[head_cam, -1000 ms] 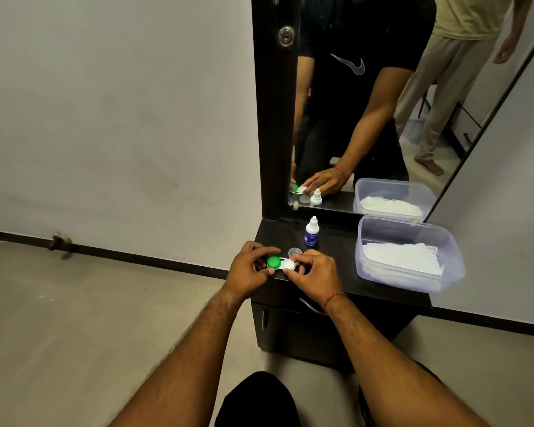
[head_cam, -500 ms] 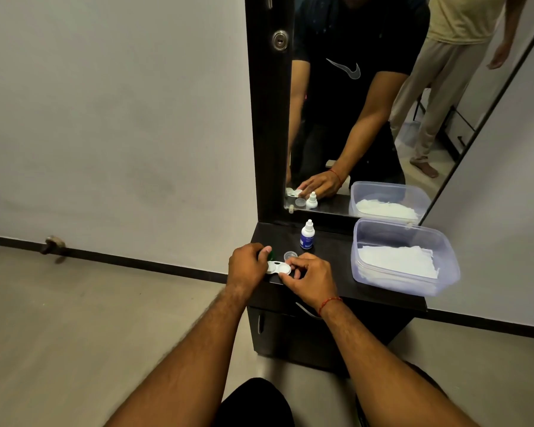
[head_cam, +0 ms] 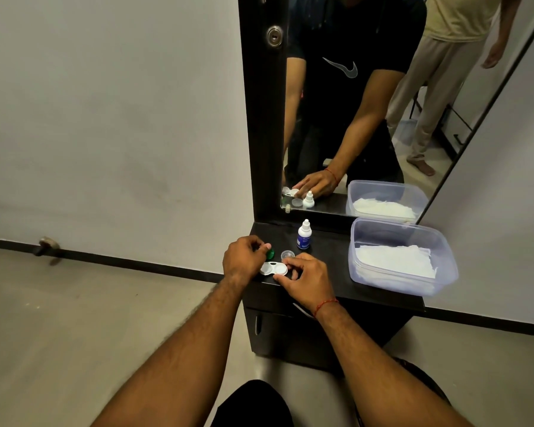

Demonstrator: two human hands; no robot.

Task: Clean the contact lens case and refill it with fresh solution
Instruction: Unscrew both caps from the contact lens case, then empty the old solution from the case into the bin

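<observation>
Doorstop (head_cam: 45, 245) on the floor by the wall, far off at 9 o'clock from everything else. Left hand (head_cam: 244, 260) over the front left corner of the dark worktop (head_cam: 330, 272), fingers curled, thumb and forefinger pinching the green cap (head_cam: 270, 255). Cap is off the case, tilted, at 11 o'clock of it, just beside. Lens case (head_cam: 273, 269) white, lying flat near the worktop's front edge between both hands, both wells uncovered; liquid inside, cannot tell. Left hand's knuckles sit against the case's left end. Clear cap (head_cam: 287, 254) lies on the worktop at 1 o'clock of the case, close, apart from the green one. Right hand (head_cam: 305, 278) grasps the case's right end, thumb on the near rim, forefinger curled over the far rim. Red thread (head_cam: 326, 305) round that wrist. Solution bottle (head_cam: 303, 235) upright, white tip closed, blue label, further out at 1 o'clock, near the mirror (head_cam: 367, 103). Clear plastic tub (head_cam: 438, 241) at 3 o'clock, well apart, lidless, white tissues (head_cam: 395, 265) piled inside.
</observation>
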